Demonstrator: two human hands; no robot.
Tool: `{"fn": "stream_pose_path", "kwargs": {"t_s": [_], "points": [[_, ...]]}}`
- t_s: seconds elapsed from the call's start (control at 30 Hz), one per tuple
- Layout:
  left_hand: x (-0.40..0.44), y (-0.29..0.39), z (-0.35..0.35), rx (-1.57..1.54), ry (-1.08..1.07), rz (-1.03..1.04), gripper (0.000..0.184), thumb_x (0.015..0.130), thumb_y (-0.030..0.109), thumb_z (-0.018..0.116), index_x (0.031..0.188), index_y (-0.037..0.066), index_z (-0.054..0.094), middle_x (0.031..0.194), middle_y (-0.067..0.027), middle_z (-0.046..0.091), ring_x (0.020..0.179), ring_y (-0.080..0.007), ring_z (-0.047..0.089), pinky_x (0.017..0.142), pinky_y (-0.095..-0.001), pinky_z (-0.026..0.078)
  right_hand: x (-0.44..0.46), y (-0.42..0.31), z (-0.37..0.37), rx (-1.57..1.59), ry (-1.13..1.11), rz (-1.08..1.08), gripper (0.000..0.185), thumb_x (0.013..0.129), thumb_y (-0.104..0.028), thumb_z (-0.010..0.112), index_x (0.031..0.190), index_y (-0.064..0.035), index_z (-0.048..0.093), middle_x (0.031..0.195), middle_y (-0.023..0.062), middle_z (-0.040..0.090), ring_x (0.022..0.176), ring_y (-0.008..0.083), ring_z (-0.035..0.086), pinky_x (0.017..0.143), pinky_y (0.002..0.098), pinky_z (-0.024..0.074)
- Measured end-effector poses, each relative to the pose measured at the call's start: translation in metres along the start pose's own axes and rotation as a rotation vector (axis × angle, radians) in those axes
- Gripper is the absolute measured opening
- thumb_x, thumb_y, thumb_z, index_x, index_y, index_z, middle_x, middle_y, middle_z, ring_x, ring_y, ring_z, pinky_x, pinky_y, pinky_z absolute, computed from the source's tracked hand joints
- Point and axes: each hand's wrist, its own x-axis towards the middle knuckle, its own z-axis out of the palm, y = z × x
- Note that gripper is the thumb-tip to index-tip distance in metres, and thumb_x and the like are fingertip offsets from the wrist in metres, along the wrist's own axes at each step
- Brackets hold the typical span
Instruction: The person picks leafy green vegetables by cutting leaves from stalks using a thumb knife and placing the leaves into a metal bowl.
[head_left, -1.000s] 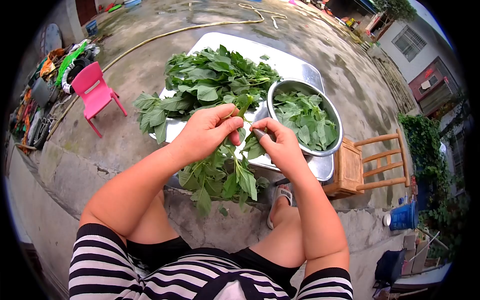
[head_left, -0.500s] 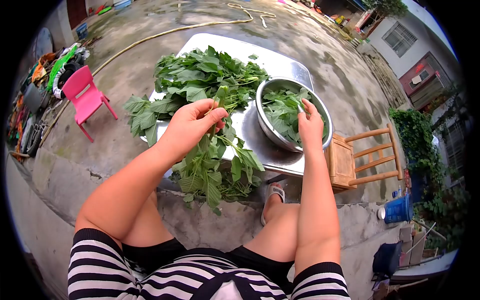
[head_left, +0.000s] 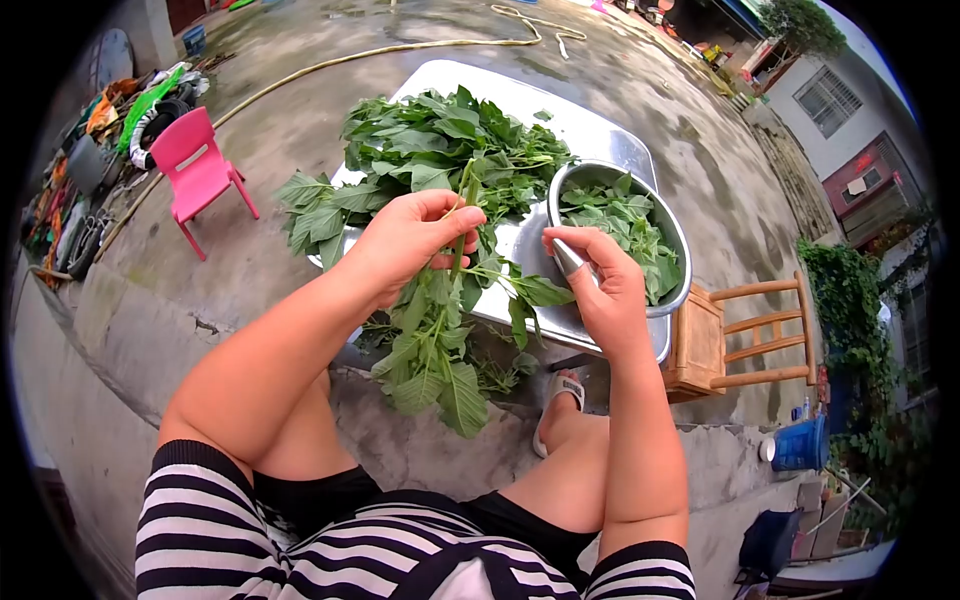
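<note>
My left hand (head_left: 425,240) is closed around a stalk of leafy greens (head_left: 440,370), its cut end pointing up and its broad leaves hanging below the fist. In my right hand (head_left: 605,290), thumb and forefinger pinch a small pointed silver metal tool (head_left: 567,258); its exact kind is hard to make out. This hand is just left of a steel bowl (head_left: 683,285) holding picked leaves (head_left: 630,225). Beyond my left hand, a large heap of leafy greens (head_left: 430,140) lies on a shiny metal table (head_left: 590,130).
A wooden chair (head_left: 695,340) stands right of the table, and a pink plastic chair (head_left: 190,160) to the left. More greens (head_left: 500,375) lie low beneath the table's near edge. A hose (head_left: 400,48) runs across the concrete. A blue bucket (head_left: 798,445) sits at right.
My right hand has come out from over the bowl, moving left and nearer to me with the metal tool. My left hand keeps its hold on the stalk. The view has shifted slightly.
</note>
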Motion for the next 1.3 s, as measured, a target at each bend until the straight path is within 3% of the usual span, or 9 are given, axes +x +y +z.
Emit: {"fn": "stream_pose_path", "kwargs": {"t_s": [0.1,0.23,0.47,0.63,0.93,1.07,1.3], "points": [[0.003,-0.004,-0.002,0.015,-0.009,0.017,0.021,0.096,0.026,0.065,0.100,0.005,0.066,0.089,-0.0022,0.064,0.082,-0.0114,0.062,0.076,-0.0305,0.056,-0.001,-0.021,0.017,-0.218,-0.108,-0.094,0.037,0.079,0.002,0.059,0.114,-0.0061,0.067,0.107,0.0130,0.068,0.100,0.0306,0.063,0.091,0.0384,0.0499],[0.003,-0.004,-0.001,0.084,-0.032,0.056,0.022,0.095,0.028,0.066,0.099,0.007,0.067,0.087,-0.0007,0.064,0.080,-0.0090,0.062,0.072,-0.0261,0.052,-0.005,-0.014,0.033,-0.317,-0.146,-0.140,0.035,0.080,-0.001,0.062,0.114,-0.0067,0.066,0.107,0.0128,0.067,0.101,0.0325,0.062,0.089,0.0408,0.0502],[0.002,-0.003,0.001,0.089,-0.037,0.065,0.022,0.094,0.030,0.067,0.098,0.008,0.067,0.086,0.0010,0.065,0.079,-0.0073,0.062,0.069,-0.0234,0.050,-0.004,0.000,0.035,-0.316,-0.240,0.058,0.031,0.082,-0.003,0.063,0.112,-0.0065,0.066,0.101,0.0139,0.067,0.092,0.0330,0.064,0.082,0.0410,0.0517],[0.003,-0.005,0.000,0.081,-0.060,0.075,0.024,0.095,0.030,0.067,0.098,0.007,0.066,0.086,0.0005,0.065,0.080,-0.0074,0.062,0.069,-0.0239,0.052,-0.006,0.003,0.041,-0.208,-0.103,0.099,0.030,0.082,-0.002,0.062,0.111,-0.0085,0.064,0.095,0.0134,0.065,0.089,0.0332,0.063,0.078,0.0418,0.0510],[0.001,-0.005,0.001,0.059,-0.038,0.095,0.023,0.095,0.028,0.067,0.099,0.005,0.065,0.086,0.0000,0.064,0.081,-0.0086,0.062,0.071,-0.0259,0.054,-0.006,-0.001,0.037,-0.515,-0.143,-0.110,0.021,0.078,-0.006,0.067,0.099,-0.0093,0.065,0.091,0.0088,0.059,0.088,0.0318,0.061,0.077,0.0425,0.0492],[0.001,-0.005,0.001,0.078,-0.044,0.091,0.023,0.095,0.028,0.067,0.099,0.005,0.065,0.085,0.0003,0.064,0.081,-0.0087,0.063,0.071,-0.0261,0.054,-0.007,-0.002,0.038,-0.503,-0.168,-0.044,0.021,0.080,-0.003,0.063,0.100,-0.0063,0.068,0.094,0.0091,0.063,0.093,0.0293,0.063,0.079,0.0393,0.0509],[-0.002,-0.003,0.002,0.058,-0.098,0.054,0.025,0.098,0.029,0.063,0.103,0.005,0.064,0.090,-0.0034,0.068,0.084,-0.0104,0.066,0.072,-0.0261,0.055,-0.008,0.005,0.043,-0.447,-0.160,-0.042,0.018,0.081,-0.009,0.063,0.099,-0.0057,0.065,0.088,0.0113,0.065,0.087,0.0315,0.062,0.078,0.0435,0.0490]]}}
